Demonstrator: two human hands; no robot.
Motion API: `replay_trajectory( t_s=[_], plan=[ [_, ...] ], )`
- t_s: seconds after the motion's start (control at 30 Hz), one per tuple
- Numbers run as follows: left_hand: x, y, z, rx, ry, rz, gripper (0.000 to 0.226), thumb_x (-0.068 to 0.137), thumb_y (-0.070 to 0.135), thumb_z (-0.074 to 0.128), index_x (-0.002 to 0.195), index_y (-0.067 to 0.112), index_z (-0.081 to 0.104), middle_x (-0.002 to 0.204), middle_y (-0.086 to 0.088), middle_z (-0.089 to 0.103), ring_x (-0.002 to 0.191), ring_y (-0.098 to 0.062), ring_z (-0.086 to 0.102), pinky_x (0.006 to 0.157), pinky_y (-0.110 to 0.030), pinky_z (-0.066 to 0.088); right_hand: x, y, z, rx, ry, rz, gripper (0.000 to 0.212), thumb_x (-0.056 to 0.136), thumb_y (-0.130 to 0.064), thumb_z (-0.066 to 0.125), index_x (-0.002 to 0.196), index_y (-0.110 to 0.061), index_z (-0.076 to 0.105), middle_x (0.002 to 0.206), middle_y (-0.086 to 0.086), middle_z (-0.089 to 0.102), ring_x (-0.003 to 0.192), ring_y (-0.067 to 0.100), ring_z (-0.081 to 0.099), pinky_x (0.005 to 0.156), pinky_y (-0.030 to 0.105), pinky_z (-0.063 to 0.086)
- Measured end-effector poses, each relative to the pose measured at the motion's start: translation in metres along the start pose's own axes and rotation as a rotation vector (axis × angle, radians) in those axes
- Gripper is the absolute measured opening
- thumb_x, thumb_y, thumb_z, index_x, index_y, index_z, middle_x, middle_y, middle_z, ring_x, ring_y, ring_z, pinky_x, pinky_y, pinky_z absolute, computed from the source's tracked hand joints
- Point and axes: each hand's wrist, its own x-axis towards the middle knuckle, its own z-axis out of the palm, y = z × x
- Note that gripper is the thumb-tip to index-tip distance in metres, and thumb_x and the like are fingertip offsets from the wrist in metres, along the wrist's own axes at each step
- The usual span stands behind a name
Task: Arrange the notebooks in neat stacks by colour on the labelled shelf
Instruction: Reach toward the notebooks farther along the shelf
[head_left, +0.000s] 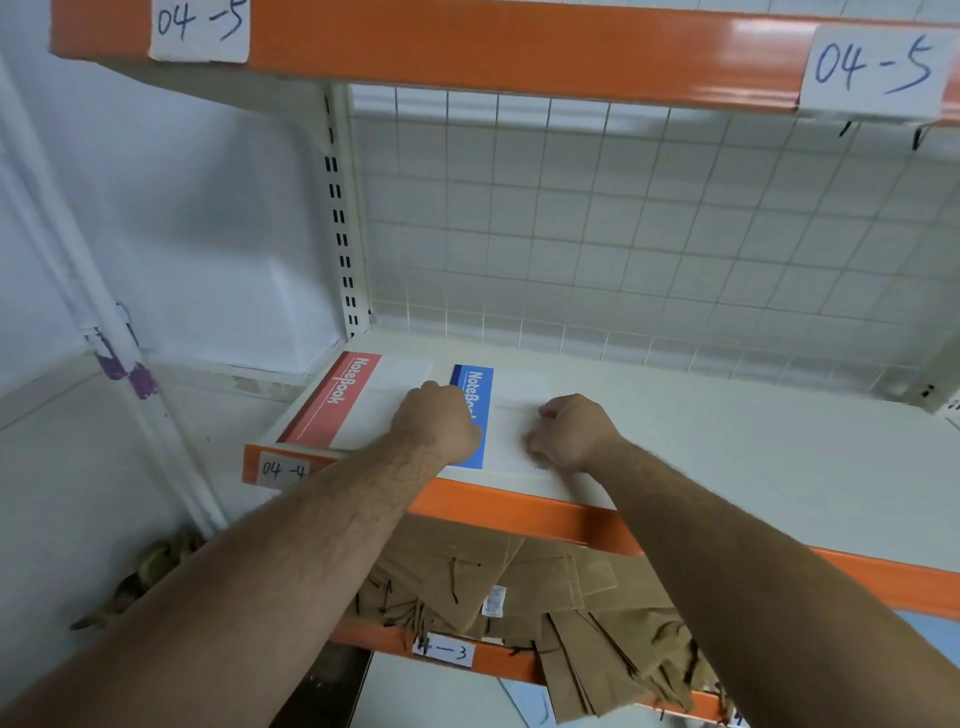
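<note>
Head view puts the white notebook with a blue spine band (480, 379) flat on the cream metal shelf with an orange front lip (519, 512), just beside the white notebook with a red spine band (358, 400). Left hand (436, 421) curls over its spine edge and right hand (571, 431) grips the opposite edge. Squaring it well probably means nudging it parallel to the red one, flush with the lip.

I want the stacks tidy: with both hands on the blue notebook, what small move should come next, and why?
Probably nudge the blue notebook square with the red notebook, then let go. The left hand and right hand both sit on it with curled fingers, and it already lies flat on the shelf labelled 04-4, beside the red one.
</note>
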Motion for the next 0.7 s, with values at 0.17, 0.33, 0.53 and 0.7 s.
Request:
replay_trajectory(
  t_s=[0.17,0.33,0.53,0.7],
  plan=[
    [0.006,0.013,-0.013,0.105,0.036,0.214,0.049,0.099,0.049,0.042,0.136,0.02,0.054,0.138,-0.005,0.052,0.128,-0.025,0.042,0.101,-0.038,0.036,-0.013,0.008,-0.008,-0.186,0.144,-0.025,0.065,0.092,-0.056,0.055,0.147,-0.022,0.045,0.15,-0.002,0.046,0.136,0.023,0.042,0.109,0.036,0.038],
    [0.011,0.039,-0.019,0.101,-0.198,0.44,0.059,0.104,0.047,0.027,0.158,0.023,0.022,0.166,0.002,0.016,0.152,-0.02,0.011,0.12,-0.044,0.019,-0.034,0.012,-0.023,-0.507,0.076,0.035,0.075,0.094,-0.072,0.029,0.156,-0.032,0.025,0.166,-0.002,0.011,0.152,0.026,0.01,0.121,0.051,0.015],
    [0.008,0.078,-0.012,0.104,-0.299,0.609,0.064,0.103,0.049,0.02,0.16,0.022,0.007,0.167,0.004,0.001,0.154,-0.019,-0.003,0.123,-0.049,0.006,-0.076,0.038,-0.042,-0.447,0.155,0.214,0.075,0.094,-0.073,0.025,0.157,-0.033,0.022,0.167,-0.001,0.009,0.152,0.026,0.008,0.121,0.053,0.013],
    [-0.011,0.125,-0.006,0.102,-0.312,0.801,0.064,0.103,0.05,0.019,0.16,0.023,0.006,0.167,0.004,0.0,0.154,-0.019,-0.004,0.124,-0.047,0.002,-0.124,0.072,-0.06,-0.376,0.251,0.389,0.073,0.095,-0.072,0.027,0.157,-0.033,0.023,0.166,-0.001,0.013,0.152,0.027,0.013,0.121,0.052,0.015]
  ],
)
